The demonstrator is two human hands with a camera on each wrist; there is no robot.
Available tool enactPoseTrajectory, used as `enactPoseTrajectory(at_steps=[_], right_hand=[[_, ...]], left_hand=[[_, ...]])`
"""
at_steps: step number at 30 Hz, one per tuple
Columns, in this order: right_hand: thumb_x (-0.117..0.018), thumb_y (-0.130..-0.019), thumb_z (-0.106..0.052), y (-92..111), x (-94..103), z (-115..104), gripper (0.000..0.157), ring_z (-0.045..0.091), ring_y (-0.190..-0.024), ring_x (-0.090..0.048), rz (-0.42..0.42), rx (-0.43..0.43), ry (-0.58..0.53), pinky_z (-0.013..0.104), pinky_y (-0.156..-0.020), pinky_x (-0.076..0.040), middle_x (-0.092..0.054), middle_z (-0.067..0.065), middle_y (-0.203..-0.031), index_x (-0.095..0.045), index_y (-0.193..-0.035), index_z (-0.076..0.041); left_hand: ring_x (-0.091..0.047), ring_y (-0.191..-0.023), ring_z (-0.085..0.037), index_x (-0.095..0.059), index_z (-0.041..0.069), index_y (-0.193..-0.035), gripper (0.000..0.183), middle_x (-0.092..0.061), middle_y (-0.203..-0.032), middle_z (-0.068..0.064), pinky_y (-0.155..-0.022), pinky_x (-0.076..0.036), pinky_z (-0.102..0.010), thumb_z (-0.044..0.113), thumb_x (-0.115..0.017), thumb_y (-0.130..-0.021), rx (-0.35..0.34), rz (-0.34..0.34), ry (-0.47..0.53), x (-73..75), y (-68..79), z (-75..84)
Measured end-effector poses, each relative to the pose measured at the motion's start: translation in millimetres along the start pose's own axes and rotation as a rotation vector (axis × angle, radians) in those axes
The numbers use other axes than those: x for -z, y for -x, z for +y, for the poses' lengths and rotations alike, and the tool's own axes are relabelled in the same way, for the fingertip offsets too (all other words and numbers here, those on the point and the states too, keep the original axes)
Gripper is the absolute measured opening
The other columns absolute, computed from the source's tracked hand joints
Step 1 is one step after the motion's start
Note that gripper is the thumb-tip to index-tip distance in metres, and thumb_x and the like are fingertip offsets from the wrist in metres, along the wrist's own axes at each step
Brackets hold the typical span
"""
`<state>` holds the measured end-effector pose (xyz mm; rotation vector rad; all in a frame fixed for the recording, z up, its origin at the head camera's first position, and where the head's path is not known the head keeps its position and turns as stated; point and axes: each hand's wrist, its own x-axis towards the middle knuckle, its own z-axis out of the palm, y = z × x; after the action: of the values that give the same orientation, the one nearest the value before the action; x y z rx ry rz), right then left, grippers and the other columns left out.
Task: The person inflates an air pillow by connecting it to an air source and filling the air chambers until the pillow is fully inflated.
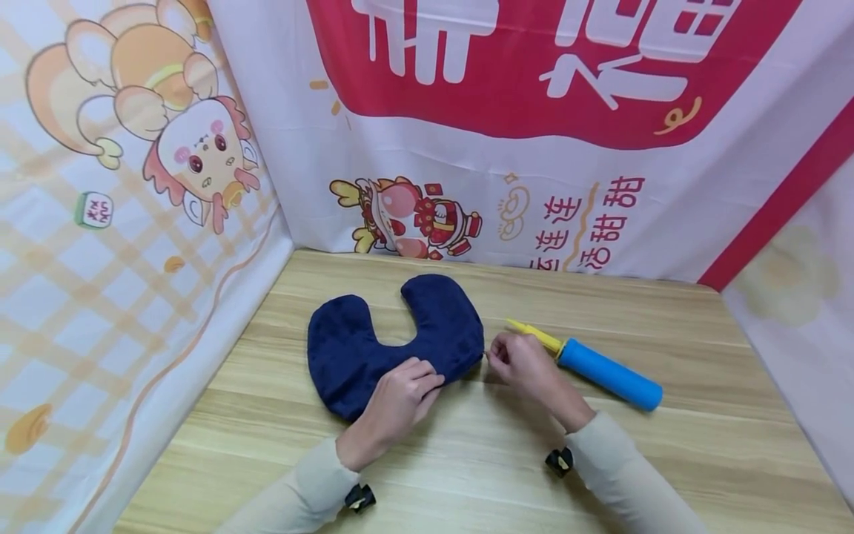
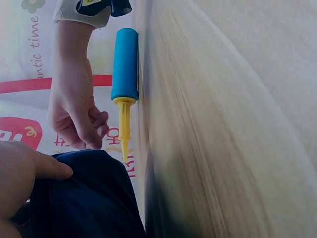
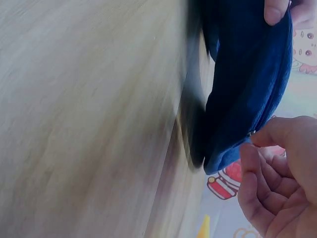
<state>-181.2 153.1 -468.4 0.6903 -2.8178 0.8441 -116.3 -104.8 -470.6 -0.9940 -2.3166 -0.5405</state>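
Thumb and forefinger of the right hand are brought together and seem to pinch a small zip pull, at the right edge of the navy pillow. The left hand holds the lower edge of it, with fingertips on both sides of the fabric. The pillow is U-shaped and lies near the middle of the frame, its opening toward the top.

I judge that it is light and soft, not fragile; the cloth looks smooth, so it may slide or wrinkle if it is pulled without support. A good place to take hold is the edge just beside the zip pull, where the left hand could keep the zip seam tight. The pull itself is tiny and asks for fingertips only. The left hand sits on this same edge, so it could stand in the way of the pull.

Farther to the right, a blue pump lies on the wooden table. Its yellow nozzle points to the upper left and passes just behind the right hand, so the knuckles could knock it. Printed cloth hangs behind the table, across the top of the frame.
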Motion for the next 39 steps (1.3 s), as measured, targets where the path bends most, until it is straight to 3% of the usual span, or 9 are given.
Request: enactPoseTrajectory(at_steps=[3,6,13,17,20,24,30,33,39], right_hand=[[-0.075,-0.094,-0.010,-1,-0.8,-3,0.012,0.003,-0.063,-0.058,-0.008,-0.006,0.039,0.019,-0.056,-0.050,-0.069,0.000,-0.075,-0.070,-0.084,-0.009],[-0.074,-0.095,-0.011,0,-1.8,-2,0.012,0.004,-0.060,-0.056,-0.049,-0.021,0.056,0.019,-0.055,-0.049,-0.067,-0.002,-0.072,-0.071,-0.084,-0.009],[-0.073,-0.096,-0.011,7,-3.6,17,0.013,0.003,-0.062,-0.055,-0.188,-0.006,0.050,0.021,-0.058,-0.049,-0.065,-0.007,-0.073,-0.070,-0.084,-0.013],[-0.075,-0.098,-0.015,9,-1.4,24,0.010,0.002,-0.068,-0.057,-0.226,0.059,0.097,0.022,-0.063,-0.052,-0.068,-0.006,-0.079,-0.071,-0.089,-0.013],[-0.079,-0.095,-0.018,9,5.6,22,0.010,0.006,-0.074,-0.062,-0.223,0.144,0.152,0.025,-0.068,-0.057,-0.072,-0.001,-0.087,-0.072,-0.096,-0.011],[-0.084,-0.092,-0.017,6,15.9,12,0.023,0.016,-0.089,-0.071,-0.223,0.316,0.176,0.033,-0.079,-0.062,-0.076,0.006,-0.103,-0.073,-0.110,-0.008],[-0.090,-0.085,-0.020,-5,12.0,4,0.037,0.018,-0.098,-0.071,-0.266,0.577,0.305,0.034,-0.087,-0.062,-0.075,0.004,-0.108,-0.073,-0.116,-0.009],[-0.090,-0.084,-0.019,-10,4.7,5,0.035,0.017,-0.096,-0.071,-0.299,0.630,0.372,0.033,-0.087,-0.061,-0.073,0.001,-0.104,-0.073,-0.114,-0.012],[-0.087,-0.087,-0.019,-12,-2.2,8,0.030,0.017,-0.095,-0.070,-0.346,0.658,0.431,0.032,-0.086,-0.061,-0.073,0.000,-0.104,-0.074,-0.113,-0.014]], left_hand=[[-0.066,-0.083,-0.012,-0.083,0.010,-0.093,0.010,-0.075,-0.089,0.002,-0.077,-0.058,-0.025,0.005,-0.087,-0.085,-0.008,0.001,-0.002,0.1,0.4,1.3],[-0.065,-0.083,-0.012,-0.082,0.011,-0.093,0.011,-0.073,-0.090,0.002,-0.077,-0.058,-0.025,0.007,-0.087,-0.085,0.003,-0.049,-0.012,0.5,1.8,3.5],[-0.054,-0.075,-0.012,-0.072,0.016,-0.091,0.017,-0.059,-0.084,0.004,-0.064,-0.052,-0.025,0.017,-0.087,-0.084,0.061,-0.353,-0.070,7.8,23.1,4.6],[-0.052,-0.074,-0.012,-0.070,0.016,-0.092,0.017,-0.056,-0.082,0.005,-0.062,-0.051,-0.026,0.017,-0.085,-0.085,0.065,-0.437,-0.119,19.7,39.7,-1.3],[-0.053,-0.078,-0.013,-0.070,0.015,-0.098,0.023,-0.056,-0.085,0.005,-0.063,-0.051,-0.026,0.020,-0.087,-0.083,0.077,-0.464,-0.132,30.3,48.3,-7.5],[-0.055,-0.082,-0.013,-0.070,0.015,-0.100,0.028,-0.058,-0.089,0.005,-0.065,-0.053,-0.027,0.024,-0.090,-0.082,0.096,-0.477,-0.112,39.9,54.4,-16.9],[-0.052,-0.078,-0.010,-0.072,0.016,-0.097,0.019,-0.060,-0.090,0.006,-0.065,-0.051,-0.025,0.022,-0.086,-0.087,0.068,-0.481,-0.037,39.9,58.0,-27.3],[-0.053,-0.077,-0.009,-0.073,0.016,-0.094,0.012,-0.062,-0.089,0.006,-0.065,-0.051,-0.024,0.019,-0.084,-0.089,0.042,-0.471,-0.017,37.2,59.1,-29.2],[-0.059,-0.080,-0.010,-0.076,0.014,-0.096,0.006,-0.065,-0.090,0.006,-0.070,-0.054,-0.027,0.010,-0.078,-0.092,0.016,-0.465,0.001,36.2,60.6,-30.2]])
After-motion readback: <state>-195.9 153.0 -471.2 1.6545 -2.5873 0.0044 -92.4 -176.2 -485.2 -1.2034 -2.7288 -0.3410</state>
